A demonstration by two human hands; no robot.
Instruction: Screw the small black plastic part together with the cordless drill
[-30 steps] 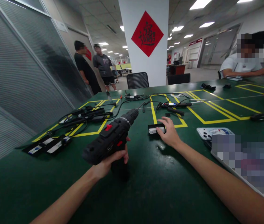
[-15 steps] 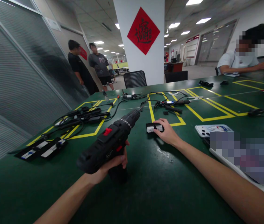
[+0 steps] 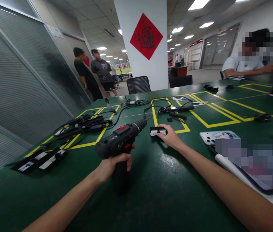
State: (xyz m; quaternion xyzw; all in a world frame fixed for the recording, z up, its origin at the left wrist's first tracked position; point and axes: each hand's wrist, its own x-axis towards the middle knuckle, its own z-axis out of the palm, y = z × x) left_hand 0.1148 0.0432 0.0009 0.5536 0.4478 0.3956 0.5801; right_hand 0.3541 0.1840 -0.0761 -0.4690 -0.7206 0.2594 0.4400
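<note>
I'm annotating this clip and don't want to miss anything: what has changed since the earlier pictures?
The cordless drill has tipped, its rear end rising, and its bit now appears nearer the black-and-white piece. The right hand, spread before, has closed on that piece. Unchanged: the left hand gripping the drill; the cables and phone lying there.

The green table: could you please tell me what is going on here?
The person's left hand holds a black drill by its handle, pointing it forward. The right hand grips a small black-and-white piece on or just above the green table. The drill does not appear to touch that piece. Black cables lie to the left, and a phone lies to the right.
</note>
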